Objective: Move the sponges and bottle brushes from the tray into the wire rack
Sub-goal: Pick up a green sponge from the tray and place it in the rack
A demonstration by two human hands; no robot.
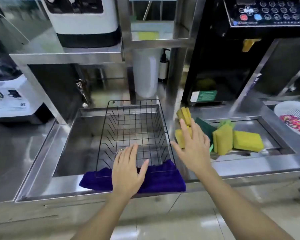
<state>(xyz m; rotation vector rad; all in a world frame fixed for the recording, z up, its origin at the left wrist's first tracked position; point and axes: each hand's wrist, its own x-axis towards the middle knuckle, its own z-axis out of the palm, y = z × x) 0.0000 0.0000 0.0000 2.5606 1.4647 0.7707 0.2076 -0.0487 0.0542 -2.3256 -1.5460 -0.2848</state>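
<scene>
A black wire rack (133, 129) sits in the steel sink, and I see nothing in it. Right of it, a shallow steel tray (274, 135) holds several yellow sponges (246, 141) and a dark green scouring pad (204, 126). A yellow bottle brush head (184, 114) sticks up at the tray's left end, just beyond my fingertips. My left hand (128, 170) hovers flat and open over the rack's near edge. My right hand (192, 146) is open with fingers spread, over the tray's left end, partly hiding a sponge (179, 137).
A purple cloth (163, 179) hangs over the sink's front rim under the rack. A white colander (294, 116) with coloured bits stands at far right. A blender (7, 99) is on the left counter. A black machine (215, 75) stands behind the tray.
</scene>
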